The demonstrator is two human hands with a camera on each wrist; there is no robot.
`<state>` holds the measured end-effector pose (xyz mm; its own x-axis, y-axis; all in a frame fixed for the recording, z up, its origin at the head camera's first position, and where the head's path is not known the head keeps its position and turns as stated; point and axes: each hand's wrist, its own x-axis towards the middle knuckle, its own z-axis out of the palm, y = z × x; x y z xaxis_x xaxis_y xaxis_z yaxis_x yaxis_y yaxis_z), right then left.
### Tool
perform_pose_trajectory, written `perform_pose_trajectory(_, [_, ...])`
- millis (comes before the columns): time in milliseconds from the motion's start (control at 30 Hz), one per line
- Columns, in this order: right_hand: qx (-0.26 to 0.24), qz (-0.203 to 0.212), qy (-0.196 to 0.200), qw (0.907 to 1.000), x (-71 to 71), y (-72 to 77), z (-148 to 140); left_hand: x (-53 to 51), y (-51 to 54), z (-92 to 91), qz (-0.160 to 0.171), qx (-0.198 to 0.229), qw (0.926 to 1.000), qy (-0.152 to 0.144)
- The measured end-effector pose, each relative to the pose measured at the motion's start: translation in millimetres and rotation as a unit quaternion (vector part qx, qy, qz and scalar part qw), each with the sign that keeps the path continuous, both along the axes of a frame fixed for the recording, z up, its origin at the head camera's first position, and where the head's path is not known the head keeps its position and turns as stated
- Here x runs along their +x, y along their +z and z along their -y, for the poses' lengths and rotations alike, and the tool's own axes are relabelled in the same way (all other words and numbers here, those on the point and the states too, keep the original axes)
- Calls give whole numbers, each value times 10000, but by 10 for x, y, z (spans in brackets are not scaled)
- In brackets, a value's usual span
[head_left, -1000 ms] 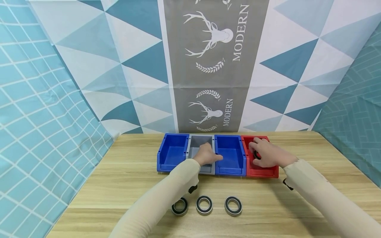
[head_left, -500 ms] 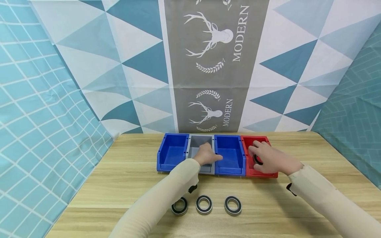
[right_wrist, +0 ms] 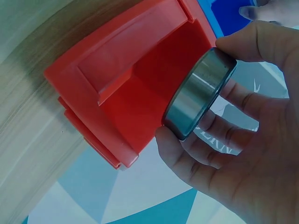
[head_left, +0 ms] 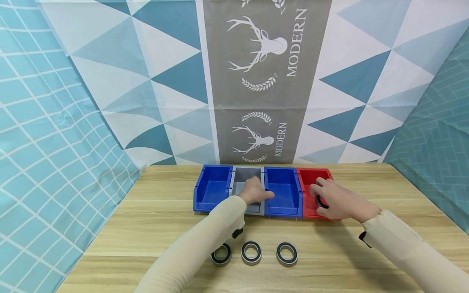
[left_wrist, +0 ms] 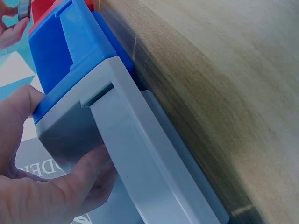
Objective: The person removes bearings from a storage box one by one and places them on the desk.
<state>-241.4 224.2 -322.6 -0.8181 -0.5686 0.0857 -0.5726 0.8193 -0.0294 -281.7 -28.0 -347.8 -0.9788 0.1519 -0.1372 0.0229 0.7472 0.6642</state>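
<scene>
My right hand (head_left: pixel 338 199) holds a ball bearing (right_wrist: pixel 201 93), thumb at one end of the ring and fingers at the other. It is at the red bin (head_left: pixel 311 175), and in the right wrist view the bearing is tilted in front of the bin's opening. My left hand (head_left: pixel 253 191) is at the grey bin (left_wrist: pixel 135 154), its fingers reaching into the opening. Its thumb is stretched out toward the neighbouring blue bin (head_left: pixel 280 187), by the wall between the two. Nothing shows in the left hand's grasp.
Another blue bin (head_left: pixel 216 187) stands at the row's left end. In front of the bins, three bearings lie on the wooden table: a left one (head_left: pixel 228 254) partly behind the left sleeve, a middle one (head_left: pixel 251 262) and a right one (head_left: pixel 287 263). Patterned sheets hang behind.
My right hand, with the bearing, has shifted a little to the right and nearer to me over the red bin. The left hand and the bearings on the table have stayed put.
</scene>
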Motion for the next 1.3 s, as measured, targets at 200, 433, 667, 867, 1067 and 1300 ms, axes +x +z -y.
perform_pose_trajectory(200, [-31,-21,115,9999,53,-15,-8,10,7,5,-38,23,10000,10])
perform_pose_trajectory(433, [-64,-97,222,9997,118,-22,-12,11,-3,1,-6,8,10000,7])
perform_pose_trajectory(667, [-112,-54,272,9996,154,-32,0,17,3,4,-46,7,10000,14])
perform_pose_trajectory(867, [-170,83,199,9996,195,-45,25,26,1,-1,-30,32,10000,31])
perform_pose_trajectory(1067, [-148,179,157,9996,235,-69,44,18,-7,0,-36,11,10000,48])
perform_pose_trajectory(1300, [-186,249,189,9993,299,-80,75,4,-23,3,-8,71,10000,46])
